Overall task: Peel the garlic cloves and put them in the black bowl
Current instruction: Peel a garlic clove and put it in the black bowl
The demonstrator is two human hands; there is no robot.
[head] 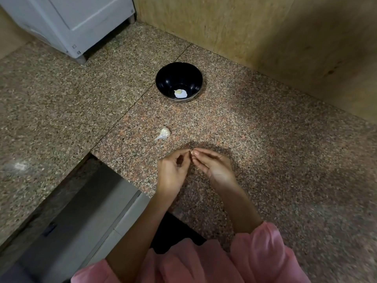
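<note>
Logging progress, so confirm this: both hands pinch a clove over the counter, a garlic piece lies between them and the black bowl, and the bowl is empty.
Wrong on one point: the black bowl is not empty. The head view shows a peeled clove lying in it. The rest stands.

clove (pixel 192 153) mostly hidden between fingers (pixel 201 153), white appliance (pixel 77 21) cut off at top edge

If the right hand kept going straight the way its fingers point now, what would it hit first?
The right hand points up-left, and its fingers already meet the garlic clove pinched against the left hand. Past that, probably the garlic piece on the counter, though depth is unclear.
</note>
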